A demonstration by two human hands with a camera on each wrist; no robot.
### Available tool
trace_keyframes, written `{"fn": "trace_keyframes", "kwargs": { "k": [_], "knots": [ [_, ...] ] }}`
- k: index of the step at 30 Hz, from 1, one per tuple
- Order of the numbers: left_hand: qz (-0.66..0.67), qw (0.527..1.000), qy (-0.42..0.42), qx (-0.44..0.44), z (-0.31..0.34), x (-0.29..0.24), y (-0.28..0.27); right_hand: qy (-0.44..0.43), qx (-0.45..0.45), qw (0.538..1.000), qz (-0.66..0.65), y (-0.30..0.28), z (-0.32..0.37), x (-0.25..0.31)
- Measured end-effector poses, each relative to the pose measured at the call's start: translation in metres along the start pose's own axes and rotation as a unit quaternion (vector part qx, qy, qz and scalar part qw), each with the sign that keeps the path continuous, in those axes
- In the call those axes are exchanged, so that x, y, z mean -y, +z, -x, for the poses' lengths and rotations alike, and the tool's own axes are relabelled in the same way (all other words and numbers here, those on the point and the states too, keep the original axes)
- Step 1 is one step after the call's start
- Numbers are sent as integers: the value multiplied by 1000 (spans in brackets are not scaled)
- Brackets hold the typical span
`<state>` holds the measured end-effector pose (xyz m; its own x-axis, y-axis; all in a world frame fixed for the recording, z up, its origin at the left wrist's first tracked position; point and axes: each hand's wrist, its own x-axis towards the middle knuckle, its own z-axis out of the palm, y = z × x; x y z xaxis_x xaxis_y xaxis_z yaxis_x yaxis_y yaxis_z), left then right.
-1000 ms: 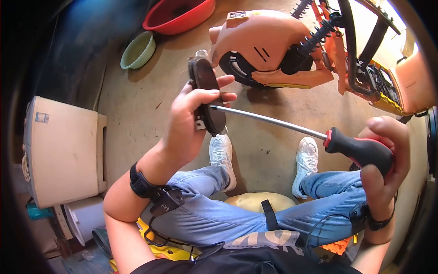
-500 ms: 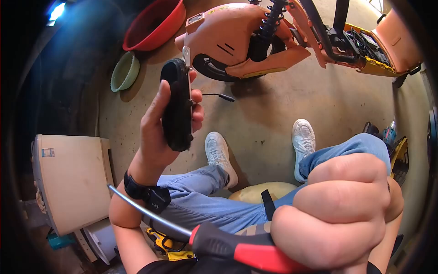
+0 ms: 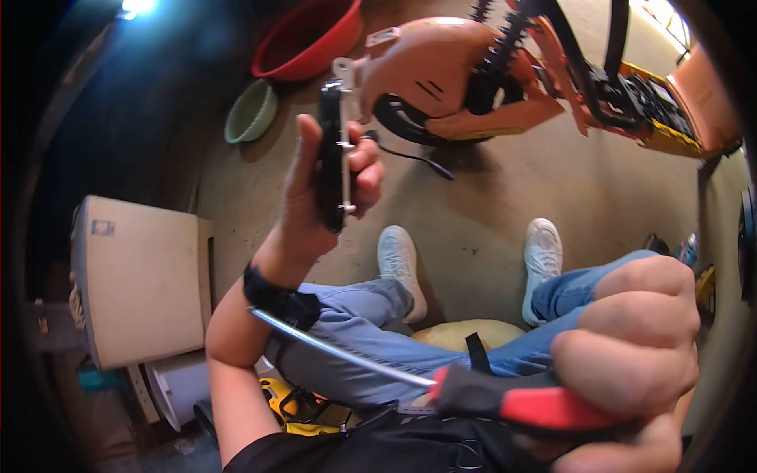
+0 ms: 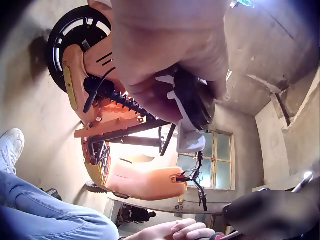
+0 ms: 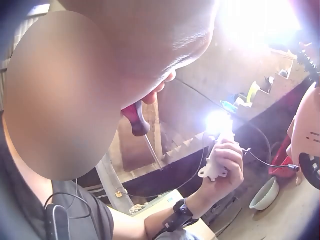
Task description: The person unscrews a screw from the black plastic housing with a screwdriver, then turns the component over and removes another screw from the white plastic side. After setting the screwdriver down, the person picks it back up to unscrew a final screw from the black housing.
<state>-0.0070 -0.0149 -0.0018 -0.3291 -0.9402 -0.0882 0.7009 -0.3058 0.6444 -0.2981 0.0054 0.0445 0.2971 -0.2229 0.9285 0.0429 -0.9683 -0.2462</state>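
My left hand point(image 3: 303, 217) holds up a dark oval light unit point(image 3: 330, 162), turned edge-on, with the thumb on its dark side and fingers behind its pale backing. The right wrist view shows that white back point(image 5: 216, 166) with its mounting tabs. A short black cable point(image 3: 422, 159) with a plug end hangs from the unit. Low and close to the chest, my right hand point(image 3: 635, 331) grips a screwdriver point(image 3: 536, 406) by its red and black handle. Its bare metal shaft points left, overlapping the left wrist strap in the head view, well apart from the light unit.
An orange scooter point(image 3: 430, 67) stands in front, its wheel and spring shock showing. Back left are a red basin point(image 3: 315, 47) and a pale green bowl point(image 3: 251, 114). A cream box-shaped cabinet point(image 3: 146, 276) stands at left. Yellow tools point(image 3: 303, 410) lie low beside the left leg.
The screwdriver has drawn back from the light unit toward the body, and the right fingers have curled round its handle. My left hand has turned the unit edge-on, bringing its cable into view.
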Motion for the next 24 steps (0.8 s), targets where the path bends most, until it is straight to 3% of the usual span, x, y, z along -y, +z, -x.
{"fn": "trace_keyframes", "kwargs": {
  "k": [2,4,5,6,8,10,11,12,14,16,18,20,24],
  "knots": [
    [-3,1000,7,24,2,-4,-3,-13,-81,997,4,4,1,2],
    [18,999,12,49,4,-6,-4,59,-38,993,90,-13,7,14],
    [16,998,16,64,5,-8,-4,33,19,999,22,-30,6,6],
    [16,997,18,79,7,-10,-4,71,55,995,35,-41,2,12],
    [9,994,25,103,7,-13,-4,106,64,992,38,-53,-4,15],
    [5,991,30,127,10,-14,-3,57,61,996,19,-62,3,-4],
    [8,990,32,138,11,-14,-1,74,-23,997,28,-54,9,-5],
    [12,988,35,148,13,-13,1,100,-34,993,58,-60,7,-5],
    [19,988,43,149,18,-14,5,107,3,987,121,-71,0,-20],
    [8,989,53,139,21,-14,9,277,19,939,202,-54,-10,-17],
    [6,992,66,108,23,-14,14,298,77,936,171,-29,-18,-34],
    [15,993,56,102,23,-16,14,300,190,924,142,-16,-5,-58],
    [7,995,82,49,25,-14,17,427,384,799,177,22,25,-87]
  ]
}}
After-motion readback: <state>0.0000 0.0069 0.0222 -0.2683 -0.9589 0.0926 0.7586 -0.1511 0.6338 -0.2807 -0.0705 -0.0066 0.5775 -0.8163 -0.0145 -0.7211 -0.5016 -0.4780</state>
